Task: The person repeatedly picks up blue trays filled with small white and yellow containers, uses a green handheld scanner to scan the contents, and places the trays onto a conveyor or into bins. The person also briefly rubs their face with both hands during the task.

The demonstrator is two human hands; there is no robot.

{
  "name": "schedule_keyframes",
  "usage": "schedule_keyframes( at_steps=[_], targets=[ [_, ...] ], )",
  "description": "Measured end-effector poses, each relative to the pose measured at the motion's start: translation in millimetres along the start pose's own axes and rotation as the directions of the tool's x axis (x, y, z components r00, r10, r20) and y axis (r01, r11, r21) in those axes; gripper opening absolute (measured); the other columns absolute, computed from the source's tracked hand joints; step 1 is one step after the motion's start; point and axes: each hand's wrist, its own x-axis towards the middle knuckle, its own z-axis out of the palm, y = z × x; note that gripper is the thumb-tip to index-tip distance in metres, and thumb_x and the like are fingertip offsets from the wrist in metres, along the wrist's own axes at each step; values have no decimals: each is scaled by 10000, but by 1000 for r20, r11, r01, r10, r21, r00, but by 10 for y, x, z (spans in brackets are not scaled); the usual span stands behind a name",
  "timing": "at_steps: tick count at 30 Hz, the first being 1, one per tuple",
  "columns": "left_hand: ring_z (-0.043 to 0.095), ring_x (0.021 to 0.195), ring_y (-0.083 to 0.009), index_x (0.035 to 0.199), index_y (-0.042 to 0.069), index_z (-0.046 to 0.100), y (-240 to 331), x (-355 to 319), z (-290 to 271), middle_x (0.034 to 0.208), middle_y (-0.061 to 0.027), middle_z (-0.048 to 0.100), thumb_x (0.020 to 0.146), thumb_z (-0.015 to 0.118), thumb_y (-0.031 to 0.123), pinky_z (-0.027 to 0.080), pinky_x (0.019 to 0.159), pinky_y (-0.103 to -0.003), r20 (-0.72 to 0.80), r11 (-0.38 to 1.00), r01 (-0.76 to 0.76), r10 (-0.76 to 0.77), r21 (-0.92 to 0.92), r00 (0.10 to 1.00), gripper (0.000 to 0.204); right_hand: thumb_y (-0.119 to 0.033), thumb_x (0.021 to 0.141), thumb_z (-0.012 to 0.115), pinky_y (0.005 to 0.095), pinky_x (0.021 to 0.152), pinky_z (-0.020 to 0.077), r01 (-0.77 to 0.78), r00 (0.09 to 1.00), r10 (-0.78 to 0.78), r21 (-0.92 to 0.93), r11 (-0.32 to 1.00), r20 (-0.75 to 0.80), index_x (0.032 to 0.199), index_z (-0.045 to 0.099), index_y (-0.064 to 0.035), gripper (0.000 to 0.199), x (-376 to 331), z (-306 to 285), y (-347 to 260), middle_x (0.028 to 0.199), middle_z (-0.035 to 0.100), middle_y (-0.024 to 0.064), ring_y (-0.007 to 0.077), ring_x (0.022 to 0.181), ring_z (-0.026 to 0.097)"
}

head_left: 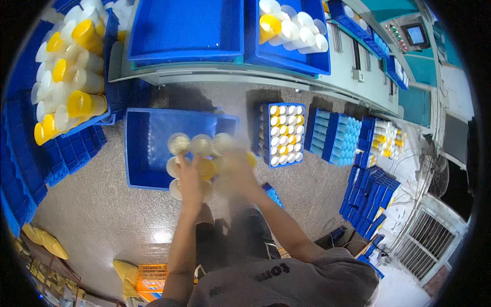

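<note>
Over the right part of a blue bin [153,115] is a group of round, cup-like plastic pieces, mostly translucent white with some yellow. My left hand [190,184] lies among them, its fingers stretched apart and touching a white cup-like piece [178,144] and its neighbours. Another white piece [201,145] sits just beyond those fingertips. My right hand [238,171] is at the bin's right end, smeared by motion, so its fingers and anything in them cannot be made out. Beside it a yellow piece [251,159] shows partly.
A heaped bin of white and yellow pieces [61,77] stands at left. Along the far bench [204,71] are a blue tray [186,30] and a partly filled one. To the right, on the floor, stand a filled crate [280,134], light-blue pieces [348,138] and stacked blue trays [368,192].
</note>
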Motion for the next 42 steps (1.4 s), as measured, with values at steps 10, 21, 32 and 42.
schedule_keyframes(
  at_steps=[10,21,32,42],
  targets=[
    [409,1282,-453,1279,156,586,-1858,1277,1564,1464,-187,362,678,560,-199,443,1041,-475,95,980,-192,186,58,978,699,128,705,628,498,1036,428,-324,920,371,289,901,-125,1358,451,-117,719,1071,1968,768,1470,262,278,512,1290,397],
    [430,1274,-471,1443,131,448,-1511,1456,1726,1563,-227,244,816,561,-86,531,941,-433,115,913,-113,73,391,991,673,-174,733,811,499,1124,326,-286,953,284,8,958,102,1434,409,-79,814,1265,1457,974,1471,331,274,487,1322,350],
    [669,858,-379,1047,20,673,1722,1937,312,968,-213,664,740,672,-85,532,762,-441,-129,867,-491,479,-87,868,325,-68,864,692,391,790,563,197,833,-194,-50,979,-519,1164,651,-22,306,1650,-2852,1173,997,703,175,323,896,705],
    [685,871,-405,1036,58,730,3111,3646,567,1004,-233,665,801,638,23,558,786,-461,-289,882,-362,446,301,847,255,-143,744,705,420,883,532,68,927,-204,-392,917,-315,1054,736,-117,313,3307,-3571,1940,971,717,178,352,925,683]
  ],
)
